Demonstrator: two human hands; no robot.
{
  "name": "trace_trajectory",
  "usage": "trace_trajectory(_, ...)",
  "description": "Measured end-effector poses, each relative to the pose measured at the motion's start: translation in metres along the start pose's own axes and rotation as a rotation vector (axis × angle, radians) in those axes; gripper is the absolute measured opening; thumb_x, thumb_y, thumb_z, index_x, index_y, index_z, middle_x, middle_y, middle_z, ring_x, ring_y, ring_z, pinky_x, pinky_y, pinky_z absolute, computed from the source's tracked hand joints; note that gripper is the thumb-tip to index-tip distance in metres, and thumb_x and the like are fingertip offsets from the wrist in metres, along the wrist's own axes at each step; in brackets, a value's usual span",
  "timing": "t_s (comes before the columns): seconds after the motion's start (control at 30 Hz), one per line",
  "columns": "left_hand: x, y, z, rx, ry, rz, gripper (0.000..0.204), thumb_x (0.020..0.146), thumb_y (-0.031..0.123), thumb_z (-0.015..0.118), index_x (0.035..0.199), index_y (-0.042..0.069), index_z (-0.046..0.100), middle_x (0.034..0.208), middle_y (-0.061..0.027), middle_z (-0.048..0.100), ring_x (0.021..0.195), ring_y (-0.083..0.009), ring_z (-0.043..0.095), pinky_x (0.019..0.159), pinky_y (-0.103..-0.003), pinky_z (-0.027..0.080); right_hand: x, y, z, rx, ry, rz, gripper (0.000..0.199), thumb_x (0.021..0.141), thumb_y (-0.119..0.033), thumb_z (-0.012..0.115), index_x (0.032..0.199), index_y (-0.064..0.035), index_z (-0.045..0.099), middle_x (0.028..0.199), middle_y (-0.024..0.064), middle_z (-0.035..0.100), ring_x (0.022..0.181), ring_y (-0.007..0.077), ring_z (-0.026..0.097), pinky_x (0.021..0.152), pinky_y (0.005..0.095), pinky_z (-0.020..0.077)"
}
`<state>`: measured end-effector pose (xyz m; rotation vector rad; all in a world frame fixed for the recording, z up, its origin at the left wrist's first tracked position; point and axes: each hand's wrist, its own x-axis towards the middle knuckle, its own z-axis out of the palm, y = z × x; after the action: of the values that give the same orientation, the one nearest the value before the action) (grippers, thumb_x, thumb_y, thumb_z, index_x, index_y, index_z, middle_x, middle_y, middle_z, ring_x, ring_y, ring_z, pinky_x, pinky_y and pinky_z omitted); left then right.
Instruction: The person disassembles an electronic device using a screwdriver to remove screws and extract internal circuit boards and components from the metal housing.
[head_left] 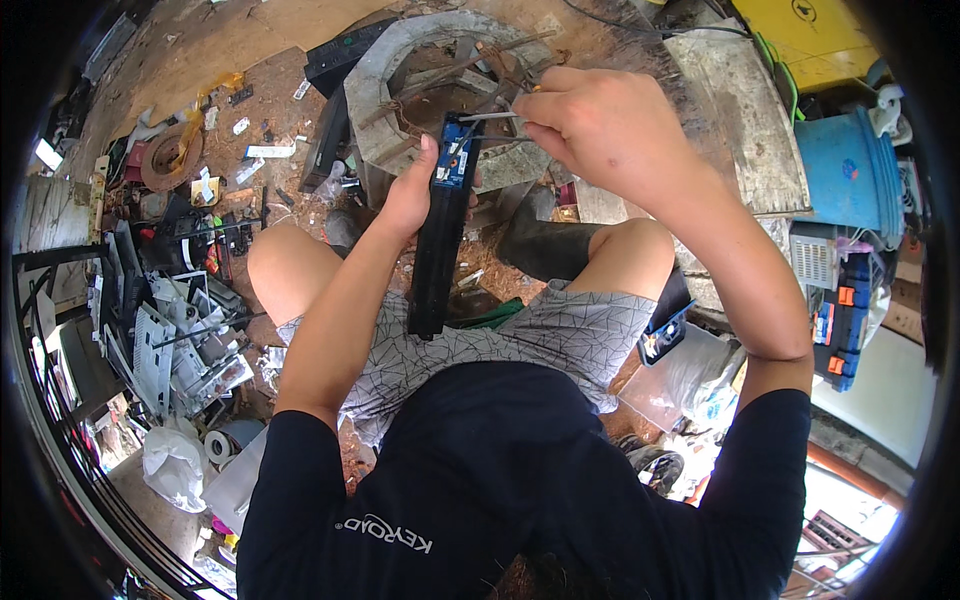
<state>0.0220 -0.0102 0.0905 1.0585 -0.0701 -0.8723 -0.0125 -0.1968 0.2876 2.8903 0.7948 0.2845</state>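
My left hand [410, 188] is closed round a long black plastic housing [434, 265], its thumb along the side. The housing stands tilted between my knees, its lower end at my lap. At its upper end a blue circuit board [455, 160] with small white connectors is exposed. My right hand [595, 118] grips a tool with a thin metal shaft [490, 117], which looks like a screwdriver. Its tip reaches the top end of the board; whether it touches cannot be made out. A second, darker thin rod shows just below the shaft. The tool's handle is hidden in my fist.
Beyond the housing stands an octagonal concrete ring [365, 110] with sticks and wires on it. Metal scrap [175, 340] is heaped at the left. A wooden board [745, 120], a blue bucket [850, 175] and a blue-black case [848, 320] are at the right. Litter covers the floor.
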Motion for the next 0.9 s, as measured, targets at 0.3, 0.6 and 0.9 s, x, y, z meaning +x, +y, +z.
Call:
trace_trajectory(0.3, -0.009, 0.000, 0.013, 0.081, -0.150, 0.025, 0.076, 0.093, 0.070, 0.022, 0.114, 0.007, 0.057, 0.089, -0.0077, 0.066, 0.069, -0.0179, 0.063, 0.062, -0.032, 0.054, 0.030, 0.029, -0.010, 0.110, -0.213, -0.063, 0.017, 0.073, -0.021, 0.073, 0.084, -0.0088, 0.072, 0.079, 0.0068, 0.068, 0.073, 0.0283, 0.066, 0.064, 0.0377, 0.0527)
trace_trajectory(0.6, -0.013, -0.009, 0.005, -0.037, -0.216, -0.106, 0.073, 0.093, 0.069, 0.027, 0.107, 0.005, 0.058, 0.089, -0.0073, 0.064, 0.066, -0.0179, 0.063, 0.059, -0.032, 0.053, 0.056, 0.041, -0.021, 0.222, -0.297, -0.159, 0.017, 0.069, -0.024, 0.070, 0.073, -0.0085, 0.072, 0.068, 0.0146, 0.066, 0.068, 0.0339, 0.065, 0.065, 0.0423, 0.0526)
trace_trajectory(0.9, -0.010, -0.010, -0.001, -0.126, -0.326, -0.075, 0.073, 0.093, 0.069, 0.029, 0.105, 0.003, 0.059, 0.085, -0.0098, 0.065, 0.064, -0.0201, 0.063, 0.058, -0.032, 0.053, 0.067, 0.022, -0.045, 0.162, -0.382, -0.145, 0.013, 0.069, -0.018, 0.066, 0.068, -0.0049, 0.069, 0.069, 0.0178, 0.065, 0.071, 0.0354, 0.065, 0.064, 0.0448, 0.0515)
